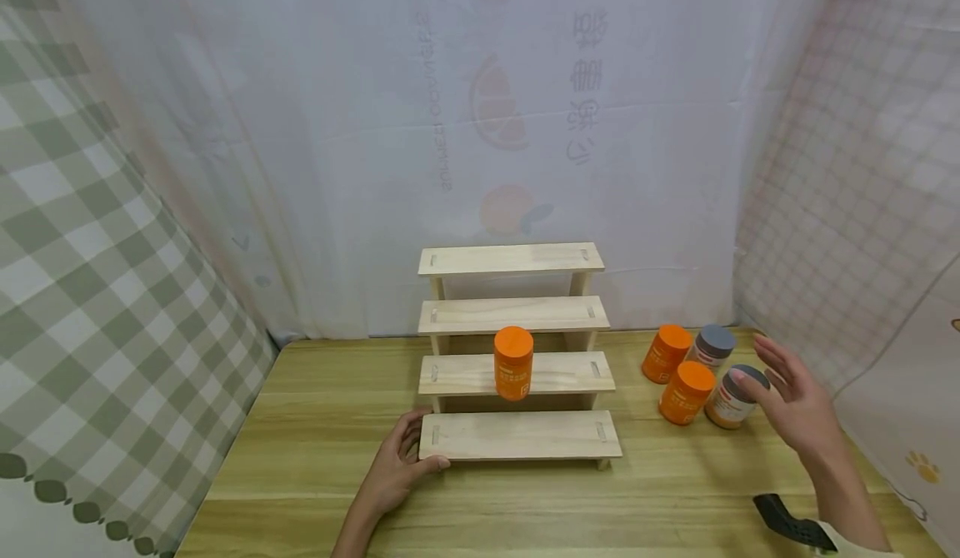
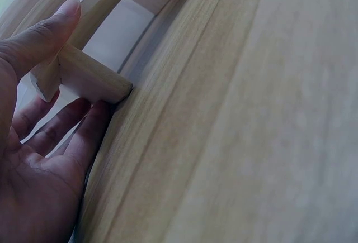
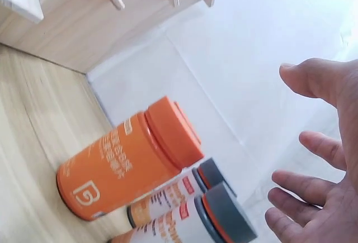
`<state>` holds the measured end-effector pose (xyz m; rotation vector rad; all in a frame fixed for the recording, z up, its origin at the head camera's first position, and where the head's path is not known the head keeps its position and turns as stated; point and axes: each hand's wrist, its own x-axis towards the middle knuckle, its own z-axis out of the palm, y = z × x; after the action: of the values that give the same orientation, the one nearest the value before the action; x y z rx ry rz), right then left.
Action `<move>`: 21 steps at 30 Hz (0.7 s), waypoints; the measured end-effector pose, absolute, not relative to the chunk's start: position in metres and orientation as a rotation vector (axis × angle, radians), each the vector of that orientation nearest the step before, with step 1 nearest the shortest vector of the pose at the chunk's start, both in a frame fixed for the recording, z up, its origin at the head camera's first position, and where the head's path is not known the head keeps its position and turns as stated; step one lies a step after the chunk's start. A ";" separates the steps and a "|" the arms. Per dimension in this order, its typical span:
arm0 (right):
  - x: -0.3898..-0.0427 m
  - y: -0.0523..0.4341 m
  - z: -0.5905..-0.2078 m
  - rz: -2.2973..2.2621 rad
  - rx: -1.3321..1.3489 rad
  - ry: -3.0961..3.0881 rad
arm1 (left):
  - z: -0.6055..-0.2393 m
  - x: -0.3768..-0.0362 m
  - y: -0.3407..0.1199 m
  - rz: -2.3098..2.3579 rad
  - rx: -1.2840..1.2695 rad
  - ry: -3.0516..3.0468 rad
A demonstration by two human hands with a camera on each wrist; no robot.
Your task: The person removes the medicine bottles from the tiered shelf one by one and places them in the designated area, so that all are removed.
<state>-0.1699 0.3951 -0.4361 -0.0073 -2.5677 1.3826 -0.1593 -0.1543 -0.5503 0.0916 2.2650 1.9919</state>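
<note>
A wooden stepped display rack (image 1: 517,435) stands on the table. At the left end of its lowest step is my left hand (image 1: 400,458), thumb at the front corner and fingers around the side; the left wrist view shows that thumb above the board and the fingertips against its support. One orange bottle (image 1: 513,364) stands on the second step up. To the right of the rack are two more orange bottles (image 1: 686,393) and two grey-lidded bottles (image 1: 731,397). My right hand (image 1: 798,404), fingers spread and holding nothing, is beside the nearer grey-lidded bottle, thumb over its lid in the head view.
A pale printed curtain (image 1: 337,166) hangs behind the rack. Green checked cloth (image 1: 112,291) closes off the left side and a grid-patterned cloth (image 1: 847,166) the right. The wood-grain table (image 1: 322,408) extends on both sides of the rack.
</note>
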 end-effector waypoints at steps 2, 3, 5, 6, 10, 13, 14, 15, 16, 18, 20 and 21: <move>-0.169 0.390 -0.432 1.379 0.022 -2.566 | -0.550 -0.159 -0.153 2.006 0.096 2.257; -0.168 0.387 -0.430 1.378 0.041 -2.563 | -0.550 -0.160 -0.153 2.011 0.098 2.255; -0.168 0.382 -0.427 1.364 0.093 -2.542 | -0.550 -0.160 -0.152 2.013 0.097 2.251; -0.169 0.380 -0.426 1.357 0.117 -2.529 | -0.550 -0.160 -0.152 2.013 0.099 2.251; -0.170 0.368 -0.420 1.345 0.207 -2.463 | -0.551 -0.160 -0.151 2.001 0.106 2.260; -0.170 0.359 -0.417 1.341 0.276 -2.423 | -0.552 -0.161 -0.150 1.993 0.123 2.265; -0.171 0.355 -0.416 1.338 0.299 -2.415 | -0.552 -0.161 -0.150 1.988 0.123 2.268; -0.171 0.352 -0.415 1.353 0.322 -2.405 | -0.552 -0.162 -0.151 1.983 0.125 2.271; -0.171 0.348 -0.415 1.367 0.341 -2.401 | -0.553 -0.162 -0.151 1.984 0.129 2.271; -0.171 0.341 -0.414 1.393 0.372 -2.405 | -0.553 -0.161 -0.153 1.977 0.117 2.277; -0.173 0.333 -0.414 1.429 0.404 -2.403 | -0.553 -0.161 -0.154 1.981 0.106 2.278; -0.173 0.328 -0.413 1.450 0.420 -2.397 | -0.553 -0.161 -0.154 1.985 0.107 2.277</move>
<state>-0.1733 0.3283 -0.4133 0.4200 -2.3969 1.4502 -0.1610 -0.1538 -0.5532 0.1069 2.2774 1.9845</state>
